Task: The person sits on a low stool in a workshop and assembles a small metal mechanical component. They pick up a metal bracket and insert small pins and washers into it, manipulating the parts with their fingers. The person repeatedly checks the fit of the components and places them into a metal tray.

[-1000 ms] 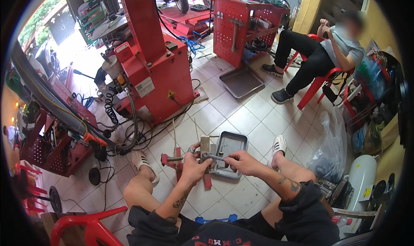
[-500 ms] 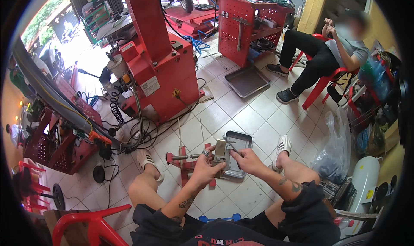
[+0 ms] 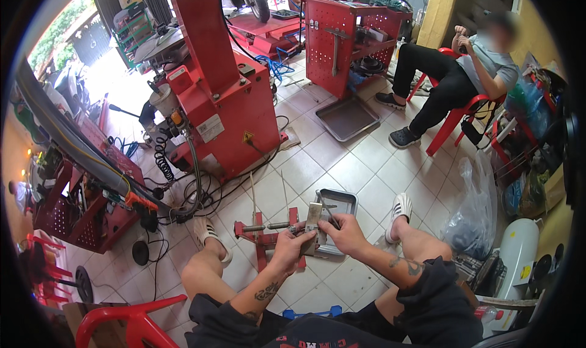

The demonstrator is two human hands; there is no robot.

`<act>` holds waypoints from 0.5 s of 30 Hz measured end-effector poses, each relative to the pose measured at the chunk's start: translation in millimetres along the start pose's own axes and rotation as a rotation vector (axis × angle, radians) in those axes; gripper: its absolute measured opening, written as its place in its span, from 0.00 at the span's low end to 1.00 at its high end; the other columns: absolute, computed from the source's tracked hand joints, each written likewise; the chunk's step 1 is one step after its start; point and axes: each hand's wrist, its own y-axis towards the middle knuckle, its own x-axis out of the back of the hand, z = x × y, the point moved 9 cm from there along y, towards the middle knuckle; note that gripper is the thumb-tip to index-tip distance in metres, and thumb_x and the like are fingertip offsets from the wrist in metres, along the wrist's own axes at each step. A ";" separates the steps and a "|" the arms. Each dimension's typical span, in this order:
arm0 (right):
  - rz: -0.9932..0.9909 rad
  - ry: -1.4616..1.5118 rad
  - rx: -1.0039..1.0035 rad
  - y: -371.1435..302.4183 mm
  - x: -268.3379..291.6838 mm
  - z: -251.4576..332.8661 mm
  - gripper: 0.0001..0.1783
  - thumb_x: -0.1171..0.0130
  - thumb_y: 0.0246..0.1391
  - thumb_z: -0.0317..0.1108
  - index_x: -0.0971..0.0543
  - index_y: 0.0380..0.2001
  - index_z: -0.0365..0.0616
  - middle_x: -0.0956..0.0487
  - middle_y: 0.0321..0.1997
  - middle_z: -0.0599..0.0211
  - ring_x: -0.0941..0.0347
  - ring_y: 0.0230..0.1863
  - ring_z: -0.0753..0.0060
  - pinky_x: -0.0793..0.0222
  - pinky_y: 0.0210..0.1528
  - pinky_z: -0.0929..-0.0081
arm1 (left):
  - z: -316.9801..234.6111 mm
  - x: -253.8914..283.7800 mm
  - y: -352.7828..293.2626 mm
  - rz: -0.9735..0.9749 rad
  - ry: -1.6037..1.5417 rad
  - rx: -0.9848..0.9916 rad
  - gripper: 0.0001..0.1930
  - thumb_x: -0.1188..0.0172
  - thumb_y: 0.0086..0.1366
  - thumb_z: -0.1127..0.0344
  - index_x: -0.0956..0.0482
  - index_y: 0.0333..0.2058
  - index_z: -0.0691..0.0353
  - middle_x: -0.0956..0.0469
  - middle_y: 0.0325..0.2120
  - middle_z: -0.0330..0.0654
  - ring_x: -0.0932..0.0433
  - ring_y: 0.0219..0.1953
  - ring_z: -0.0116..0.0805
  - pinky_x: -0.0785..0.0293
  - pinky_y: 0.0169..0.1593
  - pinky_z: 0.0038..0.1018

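Note:
My left hand [image 3: 290, 249] is closed around a flat, worn metal block [image 3: 315, 212], held upright over the floor between my knees. My right hand [image 3: 345, 233] is just beside it, fingers pinched on a slim dark metal tool [image 3: 325, 204] that slants up and away; its exact kind is unclear. The right fingertips come close to the block's edge, and I cannot tell whether they touch. Below and left of the block stands a red metal frame [image 3: 260, 256] with a steel bar across it. A grey metal tray [image 3: 348, 197] lies behind my right hand, partly covered by it.
A red machine [image 3: 238, 125] with hoses and cables on the floor stands ahead left. Another tray [image 3: 347, 119] lies near a red tool cart [image 3: 326, 61]. A person [image 3: 452, 79] sits on a red chair at right. A plastic bag [image 3: 470, 214] lies near my right foot.
My right hand has moved slightly left and down, nearer the metal block, and the tool stands steeper. The left hand has shifted a little lower with the block.

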 end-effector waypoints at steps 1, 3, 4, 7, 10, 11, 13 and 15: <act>-0.034 0.065 0.006 -1.0 1.2 -2.3 0.14 0.40 0.60 0.36 0.20 0.28 0.34 0.26 0.21 0.77 0.38 0.24 0.86 0.40 0.26 0.77 | 1.0 -0.1 -0.3 0.008 0.017 0.018 0.15 0.42 0.66 0.72 0.27 0.51 0.71 0.18 0.36 0.42 0.18 0.33 0.29 0.19 0.39 0.25; -0.010 0.038 -0.043 -2.3 2.7 -7.3 0.13 0.40 0.61 0.35 0.20 0.29 0.34 0.26 0.21 0.77 0.37 0.25 0.86 0.39 0.26 0.77 | 1.1 0.0 -0.6 0.026 0.051 0.055 0.14 0.45 0.69 0.70 0.26 0.51 0.67 0.18 0.37 0.42 0.18 0.33 0.29 0.18 0.37 0.27; 0.003 0.022 -0.059 -1.4 2.9 -5.9 0.13 0.40 0.61 0.35 0.20 0.29 0.34 0.25 0.21 0.77 0.37 0.25 0.86 0.39 0.26 0.77 | 1.8 1.8 -0.4 0.010 0.054 0.052 0.14 0.46 0.70 0.68 0.25 0.51 0.67 0.19 0.37 0.42 0.18 0.32 0.29 0.19 0.36 0.27; 0.016 0.022 -0.148 -9.2 1.5 -8.7 0.13 0.40 0.61 0.35 0.20 0.29 0.35 0.26 0.21 0.77 0.37 0.24 0.87 0.40 0.25 0.79 | 6.1 6.2 2.4 -0.021 0.108 0.017 0.13 0.50 0.73 0.65 0.25 0.49 0.66 0.19 0.34 0.41 0.19 0.30 0.28 0.19 0.35 0.26; 0.003 0.075 -0.160 -7.2 2.7 -13.0 0.13 0.40 0.61 0.36 0.20 0.28 0.36 0.27 0.20 0.76 0.36 0.21 0.86 0.40 0.22 0.79 | 4.5 5.5 4.7 -0.028 0.232 -0.054 0.13 0.53 0.74 0.64 0.25 0.47 0.66 0.20 0.32 0.40 0.19 0.28 0.28 0.19 0.33 0.26; 0.008 0.076 -0.182 -8.2 1.5 -15.1 0.14 0.41 0.62 0.36 0.21 0.27 0.36 0.27 0.19 0.76 0.36 0.20 0.86 0.39 0.21 0.79 | 4.7 5.3 4.8 -0.034 0.258 -0.069 0.13 0.53 0.75 0.64 0.25 0.46 0.66 0.20 0.32 0.40 0.20 0.28 0.27 0.20 0.33 0.26; 0.020 0.079 -0.230 -12.6 -1.2 -19.0 0.15 0.42 0.62 0.38 0.21 0.27 0.36 0.27 0.18 0.75 0.34 0.18 0.84 0.38 0.20 0.79 | 4.3 5.7 4.5 -0.066 0.297 -0.090 0.13 0.53 0.75 0.64 0.25 0.46 0.68 0.20 0.31 0.40 0.21 0.27 0.26 0.21 0.33 0.25; 0.085 0.034 -0.313 -9.3 -2.3 -25.0 0.16 0.45 0.65 0.40 0.21 0.29 0.37 0.27 0.17 0.74 0.32 0.16 0.81 0.38 0.19 0.79 | 3.9 6.9 3.0 -0.115 0.319 -0.102 0.14 0.52 0.74 0.64 0.24 0.47 0.70 0.20 0.31 0.40 0.22 0.26 0.24 0.24 0.33 0.23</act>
